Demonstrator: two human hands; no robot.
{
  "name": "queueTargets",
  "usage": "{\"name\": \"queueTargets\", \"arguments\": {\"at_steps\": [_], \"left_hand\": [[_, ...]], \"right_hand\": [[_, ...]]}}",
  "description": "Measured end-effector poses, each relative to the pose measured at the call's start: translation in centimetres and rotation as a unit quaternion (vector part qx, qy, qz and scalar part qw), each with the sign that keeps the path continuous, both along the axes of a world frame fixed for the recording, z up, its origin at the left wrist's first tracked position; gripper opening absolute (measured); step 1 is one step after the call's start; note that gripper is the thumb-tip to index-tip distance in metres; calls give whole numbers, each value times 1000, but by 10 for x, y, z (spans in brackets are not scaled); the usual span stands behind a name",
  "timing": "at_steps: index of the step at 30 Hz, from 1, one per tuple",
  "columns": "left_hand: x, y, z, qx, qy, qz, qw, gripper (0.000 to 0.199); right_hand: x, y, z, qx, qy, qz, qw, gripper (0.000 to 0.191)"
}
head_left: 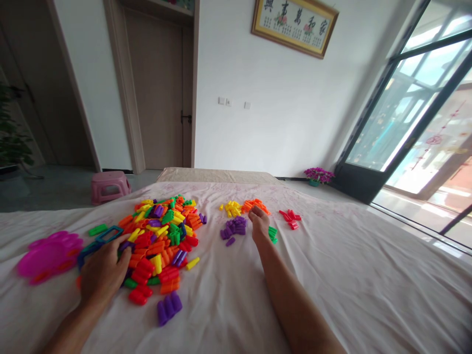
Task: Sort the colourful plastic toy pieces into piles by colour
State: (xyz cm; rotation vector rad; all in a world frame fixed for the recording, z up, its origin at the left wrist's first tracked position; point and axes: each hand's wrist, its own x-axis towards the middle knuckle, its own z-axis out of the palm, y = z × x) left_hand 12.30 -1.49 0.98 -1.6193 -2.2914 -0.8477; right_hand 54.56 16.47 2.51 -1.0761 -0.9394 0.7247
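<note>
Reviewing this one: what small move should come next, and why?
Probably easing the purple piece at the left hand's fingertips out of the mixed heap, since a purple group lies apart. The right hand is by the orange group; its grip is unclear.

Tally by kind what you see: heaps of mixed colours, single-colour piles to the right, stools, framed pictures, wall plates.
Mixed heap: 1
Single-colour piles (yellow, orange, purple, green, red): 5
Stool: 1
Framed picture: 1
Wall plates: 3
Total: 11
</note>
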Motion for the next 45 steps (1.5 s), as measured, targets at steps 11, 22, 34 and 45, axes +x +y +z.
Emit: {"name": "queueTargets", "arguments": {"at_steps": [11, 22, 34, 45], "left_hand": [[3, -2, 4, 4, -14, -2, 1000, 46], [3, -1, 3, 10, -9, -10, 1000, 44], [6, -3, 7, 14, -12, -6, 1000, 44], [2, -1, 2, 13, -6, -9, 1000, 44]], "right_hand": [[-91, -73, 25, 63, -343, 352, 869, 21], [-102, -91, 24, 81, -518, 433, 733, 14], [-55, -36, 19, -27, -292, 81, 953, 40], [-108, -96, 28, 99, -467, 269, 837, 18]]}}
